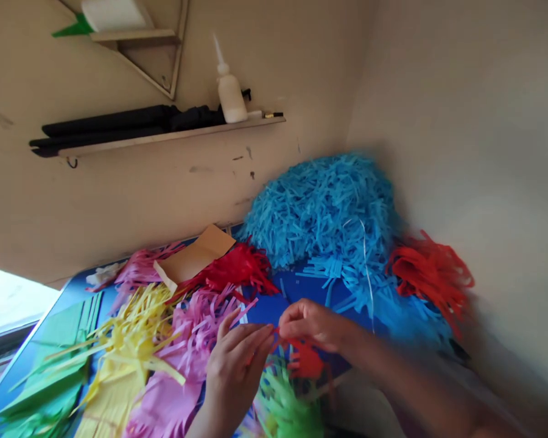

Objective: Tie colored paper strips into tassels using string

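Between my two hands is a piece of red-orange fringed tissue paper point(307, 360), its strips hanging down. My left hand point(240, 359) pinches one end with thumb and fingertips, the other fingers partly stretched. Close to it on the right, my right hand point(313, 323) is closed in a pinch on the same red paper. Just below them is a light green fringed bundle point(287, 398), partly blurred. Left of my left hand lie pink-purple fringed paper point(168, 398) and yellow fringed paper point(119, 389).
A large blue fringed piece point(324, 207) stands in the corner on the blue table point(267, 304). Red fringe point(432, 274) lies to its right. Green paper point(45, 365), dark red fringe point(237, 267) and brown cardboard point(196, 258) are leftward. A wall shelf point(164, 139) bears a glue bottle point(232, 97).
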The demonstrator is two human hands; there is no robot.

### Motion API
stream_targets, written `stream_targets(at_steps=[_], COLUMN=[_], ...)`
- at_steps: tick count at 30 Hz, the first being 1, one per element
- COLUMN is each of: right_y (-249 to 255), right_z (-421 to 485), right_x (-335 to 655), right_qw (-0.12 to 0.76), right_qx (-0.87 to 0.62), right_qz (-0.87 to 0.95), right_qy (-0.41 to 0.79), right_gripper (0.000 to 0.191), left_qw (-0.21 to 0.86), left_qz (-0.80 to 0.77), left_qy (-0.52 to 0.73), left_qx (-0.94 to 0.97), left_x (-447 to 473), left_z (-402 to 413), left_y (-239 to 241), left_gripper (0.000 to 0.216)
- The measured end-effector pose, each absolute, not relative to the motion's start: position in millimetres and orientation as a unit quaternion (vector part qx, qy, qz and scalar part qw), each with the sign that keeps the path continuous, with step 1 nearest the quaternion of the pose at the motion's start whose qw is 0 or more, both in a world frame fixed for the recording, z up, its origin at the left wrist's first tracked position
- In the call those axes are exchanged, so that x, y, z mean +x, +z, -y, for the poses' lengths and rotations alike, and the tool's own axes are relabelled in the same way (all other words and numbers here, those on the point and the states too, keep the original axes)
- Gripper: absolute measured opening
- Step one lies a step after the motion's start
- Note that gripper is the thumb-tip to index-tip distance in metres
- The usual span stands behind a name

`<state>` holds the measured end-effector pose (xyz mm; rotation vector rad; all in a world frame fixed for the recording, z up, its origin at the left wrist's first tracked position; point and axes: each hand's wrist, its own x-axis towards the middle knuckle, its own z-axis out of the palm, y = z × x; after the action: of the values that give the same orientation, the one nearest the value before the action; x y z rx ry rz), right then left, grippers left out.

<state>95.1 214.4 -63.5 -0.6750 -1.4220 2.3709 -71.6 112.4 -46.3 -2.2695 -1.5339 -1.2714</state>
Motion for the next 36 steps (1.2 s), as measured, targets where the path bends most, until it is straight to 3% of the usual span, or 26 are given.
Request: stream_targets(at_steps=[10,15,21,29,36], right_y=[-81.3,-80.2,-77.5,-76.6,-86.7], right_z=[-176.4,-173.8,-166.1,-161.8,-155.2], right_x=[85.9,84.0,77.4,75.7,78.1], right_qw=[0.337,0.363,0.382,0.430,0.495], right_qx=[-0.254,-0.226,-0.201,-0.205,-0.205], right_qz=[0.339,0.276,0.187,0.222,0.325], right_qy=[0.841,0.861,0.883,0.851,0.779], right_gripper=[0.033,0.025,0.022,0.018,0.012], left_qw=[-0.033,-0.073,-0.005,0.037,-0.113], left_qz=[0.580,0.547,0.573,0.573,0.589], left_qy=[-0.535,-0.551,-0.568,-0.562,-0.595], left_qx=[-0.614,-0.626,-0.591,-0.595,-0.535], left_x=[-40.8,-36.1,-32.8,-25.2,-20.7], left_z=[-101.6,-100.6,-98.8,-102.4,-100.8], left_y=[-65.2,-70.7,-77.9,-76.9,-82.6], left_gripper=[0.009,0.020,0.015,0.014,0.007])
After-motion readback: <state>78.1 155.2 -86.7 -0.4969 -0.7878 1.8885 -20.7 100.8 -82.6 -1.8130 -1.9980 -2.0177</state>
